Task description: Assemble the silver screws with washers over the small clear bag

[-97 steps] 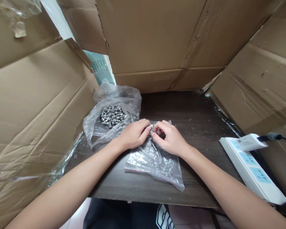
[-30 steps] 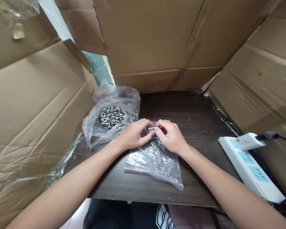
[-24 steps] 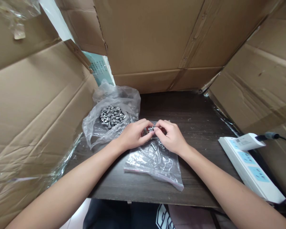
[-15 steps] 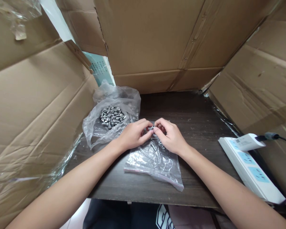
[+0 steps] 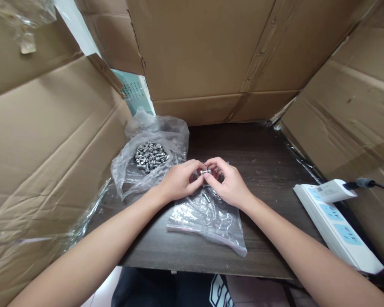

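A small shiny metal bolt [image 5: 206, 171] is pinched between my two hands, lying roughly sideways. My left hand [image 5: 182, 180] is closed on its left end with thumb and fingers. From the other side, the thumb and fingertips of my right hand [image 5: 228, 182] close around the right part; whether a nut is on it I cannot make out. Below the hands lies a flat clear zip bag [image 5: 208, 221], with a loose bolt [image 5: 206, 198] on it. More metal pieces beside it are partly hidden by my right hand.
An open plastic bag [image 5: 124, 170] holding a pile of bolts [image 5: 151, 157] stands at the left on the dark table [image 5: 249, 149]. A white power strip [image 5: 336, 226] with a plugged-in adapter [image 5: 334, 190] lies at the right. Cardboard walls [image 5: 208, 55] enclose the back and sides.
My right-hand fingers have shifted slightly left and over the bolt, which now shows more fully between the hands. My left hand has hardly moved.
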Action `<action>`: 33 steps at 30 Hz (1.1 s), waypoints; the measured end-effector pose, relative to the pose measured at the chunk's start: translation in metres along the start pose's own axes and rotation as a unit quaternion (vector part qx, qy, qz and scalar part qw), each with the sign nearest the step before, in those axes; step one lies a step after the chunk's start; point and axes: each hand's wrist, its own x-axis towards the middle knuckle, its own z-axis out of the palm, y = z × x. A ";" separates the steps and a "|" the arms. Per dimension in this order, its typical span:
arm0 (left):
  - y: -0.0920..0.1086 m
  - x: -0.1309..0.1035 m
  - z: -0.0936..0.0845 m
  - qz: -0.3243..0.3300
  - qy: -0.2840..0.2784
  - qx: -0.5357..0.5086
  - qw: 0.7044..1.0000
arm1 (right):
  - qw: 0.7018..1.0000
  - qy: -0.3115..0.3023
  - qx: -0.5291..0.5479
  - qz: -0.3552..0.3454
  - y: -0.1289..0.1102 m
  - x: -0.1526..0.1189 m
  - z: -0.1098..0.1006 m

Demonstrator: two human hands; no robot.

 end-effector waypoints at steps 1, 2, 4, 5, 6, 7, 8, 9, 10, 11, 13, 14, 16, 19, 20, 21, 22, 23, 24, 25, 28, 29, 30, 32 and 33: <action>0.000 0.000 0.000 -0.002 0.003 0.002 1.000 | 1.000 0.004 0.001 -0.003 -0.001 0.000 0.000; 0.000 0.000 0.000 -0.004 0.006 0.005 1.000 | 1.000 0.008 0.001 -0.005 -0.001 0.001 0.000; 0.000 0.000 0.001 -0.008 0.010 0.015 1.000 | 1.000 0.014 -0.002 -0.010 -0.001 0.001 0.001; 0.000 0.000 0.001 -0.010 0.011 0.020 1.000 | 1.000 0.016 -0.005 -0.011 -0.001 0.001 0.000; 0.000 0.000 0.001 -0.013 0.011 0.024 1.000 | 1.000 0.017 -0.008 -0.010 -0.001 0.001 0.000; 0.000 0.000 0.001 -0.015 0.009 0.028 0.999 | 1.000 0.017 -0.010 -0.005 -0.001 0.001 0.000; 0.000 0.000 0.001 -0.016 0.007 0.032 0.999 | 1.000 0.016 -0.012 0.002 0.000 0.001 -0.001; 0.000 0.000 0.001 -0.016 0.004 0.035 0.999 | 1.000 0.014 -0.014 0.012 0.000 0.001 -0.001; 0.000 0.000 0.001 -0.016 0.000 0.036 0.999 | 1.000 0.011 -0.017 0.020 0.001 0.000 -0.002; -0.001 0.000 0.001 -0.014 -0.001 0.035 0.999 | 0.999 0.012 -0.019 0.023 0.001 0.000 -0.002; -0.002 0.000 0.001 -0.010 -0.001 0.031 0.999 | 0.999 0.020 -0.027 0.012 0.001 0.001 -0.002; -0.002 0.000 0.001 -0.008 0.002 0.029 1.000 | 0.999 0.026 -0.031 0.000 0.001 0.001 -0.002; -0.002 0.000 0.002 -0.004 0.005 0.026 1.000 | 0.999 0.034 -0.034 -0.025 0.002 0.001 -0.001; -0.002 0.000 0.002 0.002 0.003 0.024 1.000 | 0.999 0.023 -0.028 -0.034 0.003 0.001 0.000; -0.002 0.000 0.002 0.004 0.003 0.024 1.000 | 0.999 0.018 -0.027 -0.031 0.004 0.000 0.000; -0.001 0.000 0.002 0.006 0.002 0.023 1.000 | 0.999 0.014 -0.024 -0.026 0.005 0.000 0.000; -0.001 0.000 0.002 0.008 0.002 0.022 1.000 | 0.999 0.011 -0.023 -0.022 0.005 0.000 0.000; -0.001 0.000 0.002 0.010 0.002 0.021 1.000 | 1.000 0.011 -0.022 -0.019 0.005 -0.001 -0.001; -0.001 0.000 0.001 0.012 0.002 0.019 1.000 | 1.000 0.010 -0.023 -0.017 0.005 -0.001 -0.001; -0.002 0.000 0.001 0.013 0.003 0.018 1.000 | 1.000 0.006 -0.023 -0.016 0.005 -0.001 -0.001; -0.002 0.000 0.001 0.019 0.007 0.019 1.000 | 0.999 -0.020 -0.032 -0.016 0.005 -0.001 -0.001; -0.002 0.000 0.001 0.021 0.007 0.020 1.000 | 0.999 -0.028 -0.034 -0.017 0.004 -0.001 -0.001; -0.002 0.000 0.001 0.024 0.008 0.021 0.999 | 0.999 -0.033 -0.034 -0.017 0.004 -0.001 -0.001; -0.002 0.000 0.001 0.028 0.008 0.023 0.999 | 0.999 -0.034 -0.030 -0.017 0.005 -0.002 -0.001; -0.002 0.000 0.001 0.028 0.009 0.025 0.999 | 0.999 -0.032 -0.026 -0.016 0.006 -0.002 -0.001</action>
